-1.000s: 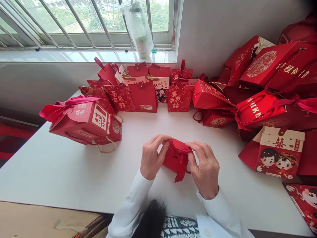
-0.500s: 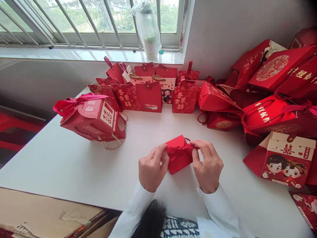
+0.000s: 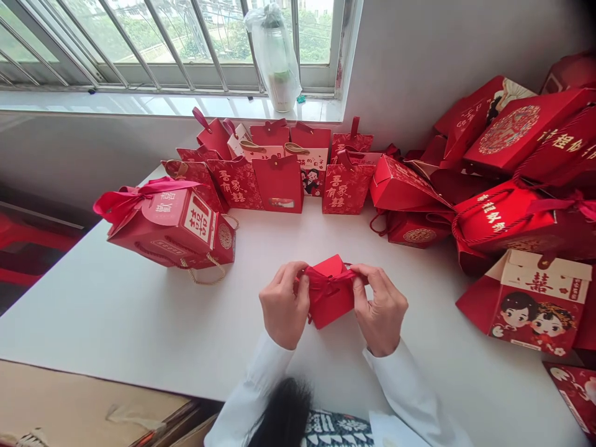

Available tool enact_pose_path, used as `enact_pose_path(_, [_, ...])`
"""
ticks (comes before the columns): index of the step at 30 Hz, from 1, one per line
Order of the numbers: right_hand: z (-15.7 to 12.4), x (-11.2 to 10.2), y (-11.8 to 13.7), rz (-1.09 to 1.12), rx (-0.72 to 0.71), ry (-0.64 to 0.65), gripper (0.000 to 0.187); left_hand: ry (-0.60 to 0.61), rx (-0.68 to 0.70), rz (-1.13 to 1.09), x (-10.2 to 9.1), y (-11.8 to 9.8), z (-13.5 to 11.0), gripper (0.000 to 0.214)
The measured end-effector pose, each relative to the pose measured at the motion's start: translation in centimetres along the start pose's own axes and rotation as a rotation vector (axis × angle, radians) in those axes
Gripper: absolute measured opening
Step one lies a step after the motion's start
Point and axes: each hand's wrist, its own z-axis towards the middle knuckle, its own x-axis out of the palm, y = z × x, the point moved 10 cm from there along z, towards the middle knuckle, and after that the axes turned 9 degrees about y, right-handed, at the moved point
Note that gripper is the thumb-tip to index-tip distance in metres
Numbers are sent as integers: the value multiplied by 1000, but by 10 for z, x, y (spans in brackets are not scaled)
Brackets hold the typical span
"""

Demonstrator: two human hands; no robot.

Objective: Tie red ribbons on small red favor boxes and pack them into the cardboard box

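My left hand and right hand pinching red ribbon on small red card gift box, held over bench. Box light, thin, crushable; hold by ribbon and box edges.

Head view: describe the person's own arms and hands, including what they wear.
The left hand and right hand are bare, with no gloves, rings or watch showing, and the nails look short. Long white sleeves cover both arms down to the wrists. The left sleeve and right sleeve look plain and fairly loose, with no visible pattern or markings.
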Motion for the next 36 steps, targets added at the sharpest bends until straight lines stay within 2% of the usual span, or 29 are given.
enact_pose_path(4, [-5, 0, -1, -5, -19, -29, 19, -6, -18, -34, 3, 7, -3, 14])
enact_pose_path(9, [-14, -4, -2, -49, -45, -93, 19, -56, 57, -7, 0, 2, -9, 13])
enact_pose_path(14, [-15, -3, -4, -22, -65, -96, 22, -78, 95, 12, -4, 1, -11, 14])
enact_pose_path(16, [-8, -1, -6, 28, -54, 0, 22, -37, 102, 0, -4, 0, -8, 14])
enact_pose_path(19, [3, 0, -6, 191, -22, 231, 22, 62, 74, -62, -2, 3, -1, 13])
enact_pose_path(21, [6, -12, 2, 272, -28, 271, 22, 108, 46, -100, -1, 6, 2, 13])
enact_pose_path(24, [6, -27, 30, 202, -178, 233, 22, 130, 30, -124, 0, 7, 2, 12])
enact_pose_path(26, [1, -15, 53, 58, -309, 282, 23, 139, 22, -133, 2, 8, 2, 11])
enact_pose_path(28, [-3, 7, 69, -99, -401, 362, 24, 156, 6, -138, 4, 9, 2, 11])
enact_pose_path(30, [-3, 25, 75, -220, -436, 408, 23, 183, -12, -138, 6, 11, 2, 11])
enact_pose_path(32, [0, 33, 78, -293, -455, 416, 18, 213, -20, -140, 9, 11, 3, 11])
enact_pose_path(36, [0, 26, 86, -299, -572, 351, 20, 217, -20, -130, 8, 10, 6, 12])
